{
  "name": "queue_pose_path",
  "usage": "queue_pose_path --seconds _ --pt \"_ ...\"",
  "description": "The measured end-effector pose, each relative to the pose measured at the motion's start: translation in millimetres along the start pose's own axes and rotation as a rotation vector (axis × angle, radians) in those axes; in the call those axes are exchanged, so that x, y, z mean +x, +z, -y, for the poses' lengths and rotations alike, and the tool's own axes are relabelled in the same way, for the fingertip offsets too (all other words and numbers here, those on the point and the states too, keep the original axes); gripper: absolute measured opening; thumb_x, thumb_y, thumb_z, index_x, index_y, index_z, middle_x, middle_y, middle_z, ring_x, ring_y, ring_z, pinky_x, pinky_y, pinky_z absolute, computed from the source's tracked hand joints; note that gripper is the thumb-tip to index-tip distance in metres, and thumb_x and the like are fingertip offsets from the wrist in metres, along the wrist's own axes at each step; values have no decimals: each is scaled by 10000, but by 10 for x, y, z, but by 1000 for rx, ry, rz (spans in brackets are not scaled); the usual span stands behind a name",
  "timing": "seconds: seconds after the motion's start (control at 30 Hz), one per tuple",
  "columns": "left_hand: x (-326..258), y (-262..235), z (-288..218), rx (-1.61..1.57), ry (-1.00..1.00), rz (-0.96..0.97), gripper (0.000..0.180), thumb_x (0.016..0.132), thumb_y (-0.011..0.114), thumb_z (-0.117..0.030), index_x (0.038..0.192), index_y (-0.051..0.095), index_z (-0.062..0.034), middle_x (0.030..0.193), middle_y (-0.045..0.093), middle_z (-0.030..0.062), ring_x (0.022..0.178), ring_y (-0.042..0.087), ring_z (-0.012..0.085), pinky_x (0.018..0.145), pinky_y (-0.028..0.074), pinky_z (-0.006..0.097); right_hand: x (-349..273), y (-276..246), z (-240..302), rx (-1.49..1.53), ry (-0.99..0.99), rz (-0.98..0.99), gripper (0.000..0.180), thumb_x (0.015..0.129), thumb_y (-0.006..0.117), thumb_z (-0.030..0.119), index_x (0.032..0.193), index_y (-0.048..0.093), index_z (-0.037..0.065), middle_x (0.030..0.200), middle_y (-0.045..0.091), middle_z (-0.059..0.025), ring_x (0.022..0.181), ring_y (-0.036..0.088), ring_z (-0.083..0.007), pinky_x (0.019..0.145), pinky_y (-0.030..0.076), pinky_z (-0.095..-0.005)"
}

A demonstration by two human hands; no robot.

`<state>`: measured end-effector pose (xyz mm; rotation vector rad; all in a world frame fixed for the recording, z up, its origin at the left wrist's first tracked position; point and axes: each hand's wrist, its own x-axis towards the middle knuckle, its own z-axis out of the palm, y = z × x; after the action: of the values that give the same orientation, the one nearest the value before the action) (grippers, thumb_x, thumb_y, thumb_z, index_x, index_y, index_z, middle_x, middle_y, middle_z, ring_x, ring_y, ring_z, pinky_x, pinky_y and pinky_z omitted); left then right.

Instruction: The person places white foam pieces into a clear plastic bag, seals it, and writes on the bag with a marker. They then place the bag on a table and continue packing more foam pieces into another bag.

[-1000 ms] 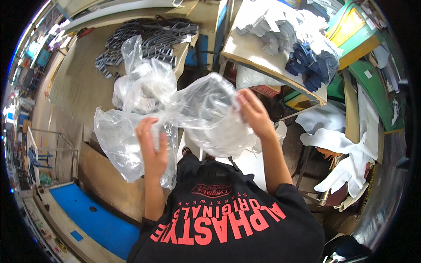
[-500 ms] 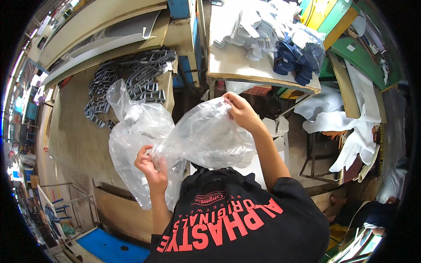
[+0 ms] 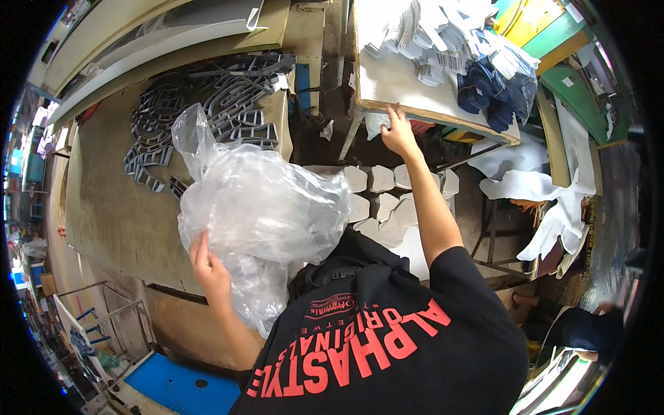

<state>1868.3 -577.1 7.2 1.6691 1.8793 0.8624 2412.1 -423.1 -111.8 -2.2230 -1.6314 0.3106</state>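
Observation:
A large clear plastic bag (image 3: 263, 200) lies crumpled over the right part of the left table, its side bulging toward the middle. My left hand (image 3: 210, 268) is at the bag's near left edge, fingers stretched out against or just beside the film; whether it touches cannot be told. My right hand (image 3: 399, 133) is away from the bag, holding nothing, with fingers apart near the front edge of the far table (image 3: 373, 81). Below my right forearm sit several stacks of pale grey cut pieces (image 3: 382, 181), partly hidden by my body.
Dark grey curved pieces (image 3: 235, 104) are heaped on the brown left table (image 3: 104, 200). White pieces (image 3: 422, 34) and dark blue bundles (image 3: 484, 90) lie on the far table. White sheet scraps (image 3: 553, 190) hang at the right. Another person (image 3: 588, 328) is at the lower right.
My right hand has let go of the bag and moved up and right toward the far table. The bag has sunk leftward, uncovering the pale grey stacks. My left hand has moved down and left, its fingers straightened.

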Motion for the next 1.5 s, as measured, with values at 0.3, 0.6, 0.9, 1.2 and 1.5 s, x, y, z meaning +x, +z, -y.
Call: queue_pose_path --seconds 0.3,0.6,0.9,1.2,1.5 --pt "153 45 -186 -339 -109 -230 772 954 438 65 1701 260 -18 1692 424 175 1561 385 297 1258 302 408 129 232 -195 -17 81 141 892 926 664 204 1681 243 -17 1736 131 -356 1372 509 -603 1197 437 -525" --pt "975 938 -1442 -347 315 -90 755 933 492 41 1654 275 94 1695 368 289 1606 324 386 1316 227 444 179 -83 -245 31 79 390 857 1025 637 316 1702 204 18 1744 -47 -341 1426 531 -479 1195 462 -468" --pt "1791 2948 -2723 -223 708 137 794 854 587 -50 1621 392 21 1574 509 314 1292 643 471 1020 573 471 656 -1524 -809 599 44 199 504 1070 671 353 1500 577 108 1395 701 -161 1216 678 -265 1046 542 -399" --pt "2274 4627 -2936 60 556 425 706 882 590 -164 1576 481 -89 1536 582 193 968 757 447 822 631 511 1741 -2881 -1311 392 -49 -326 612 991 760 287 1494 551 8 1351 666 -188 1198 662 -270 1024 544 -393" --pt "2335 4987 -2875 236 603 205 609 805 657 -197 1412 616 -188 1466 624 47 694 735 350 637 625 460 3309 -2690 -2591 1243 487 -339 507 1051 599 413 1449 558 103 1372 675 -136 1202 624 -244 985 511 -455"
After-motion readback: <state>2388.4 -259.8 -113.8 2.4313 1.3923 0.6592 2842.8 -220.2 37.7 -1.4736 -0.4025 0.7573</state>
